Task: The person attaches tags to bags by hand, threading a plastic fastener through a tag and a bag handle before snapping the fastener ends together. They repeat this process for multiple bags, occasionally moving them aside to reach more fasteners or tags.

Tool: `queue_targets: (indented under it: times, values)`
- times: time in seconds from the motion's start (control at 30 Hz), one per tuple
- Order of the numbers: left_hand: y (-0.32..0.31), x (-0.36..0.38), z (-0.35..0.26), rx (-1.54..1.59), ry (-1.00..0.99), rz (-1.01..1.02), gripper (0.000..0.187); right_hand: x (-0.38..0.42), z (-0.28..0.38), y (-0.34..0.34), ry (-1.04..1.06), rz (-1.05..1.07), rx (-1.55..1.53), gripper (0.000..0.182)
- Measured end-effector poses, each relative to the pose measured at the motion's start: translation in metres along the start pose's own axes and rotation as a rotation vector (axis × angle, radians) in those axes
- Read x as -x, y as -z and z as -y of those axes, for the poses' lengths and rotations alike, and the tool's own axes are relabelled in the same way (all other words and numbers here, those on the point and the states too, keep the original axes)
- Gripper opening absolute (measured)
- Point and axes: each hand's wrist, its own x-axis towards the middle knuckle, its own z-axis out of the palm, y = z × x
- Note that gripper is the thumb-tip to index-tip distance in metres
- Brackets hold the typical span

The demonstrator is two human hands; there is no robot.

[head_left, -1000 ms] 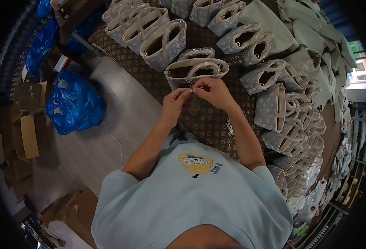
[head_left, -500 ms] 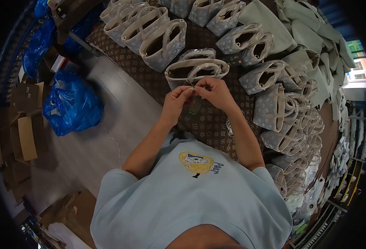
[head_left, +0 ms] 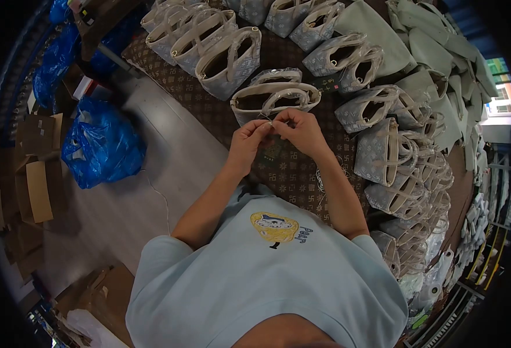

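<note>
Both hands are brought together at the centre of the frame, with thumb and forefinger of each closed in a pinch. A thin pale strand (head_left: 271, 123) is held at its middle between the fingertips of the left hand (head_left: 248, 142) and the right hand (head_left: 303, 133), which are nearly touching. The other fingers are curled in.

Just above them in the frame, an open handbag (head_left: 244, 117) is stood upright on the tabletop (head_left: 293, 177), its handles wrapped in clear plastic. Below the fingertips, a dark green tag (head_left: 272, 152) is seen; whether it is joined to the strand cannot be told. A coil of white string (head_left: 320, 178) is partly covered by the right forearm.

The tabletop is covered with brown patterned cloth. More grey patterned handbags are lined up at the upper left of the centre (head_left: 227, 72), at the top, and down the right side (head_left: 371, 152), many with plastic-wrapped handles. Grey-green pieces of material (head_left: 432, 49) are heaped at the upper right. At the left of the frame, a blue plastic bag (head_left: 102, 148) is set on the grey floor (head_left: 171, 136), beside opened cardboard boxes (head_left: 39, 191).
</note>
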Motion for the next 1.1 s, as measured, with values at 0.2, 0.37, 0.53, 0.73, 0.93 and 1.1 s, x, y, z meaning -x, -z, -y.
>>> queue_targets:
  times: [0.2, 0.37, 0.53, 0.73, 0.93, 1.1]
  values:
    - [-0.004, 0.001, -0.002, 0.026, 0.018, -0.073, 0.021, 0.013, 0.001, -0.014, 0.422, -0.257, 0.364, 0.013]
    - [0.006, -0.005, 0.007, -0.034, -0.042, -0.127, 0.02, 0.024, -0.008, -0.026, 0.518, -0.293, 0.443, 0.017]
    - [0.027, -0.001, -0.02, -0.562, -0.302, -0.291, 0.027, 0.027, -0.008, -0.021, 0.335, -0.324, 0.442, 0.028]
    - [0.052, -0.031, -0.03, -0.852, -0.413, -0.213, 0.033, -0.007, -0.027, -0.035, 0.324, -0.395, 0.716, 0.038]
    - [0.065, -0.036, -0.018, -0.472, -0.377, -0.12, 0.038, 0.01, -0.011, -0.013, 0.18, -0.368, 0.753, 0.015]
    - [0.059, -0.039, -0.024, -0.418, -0.165, -0.033, 0.034, 0.128, 0.04, 0.029, 0.084, -0.644, 0.553, 0.023]
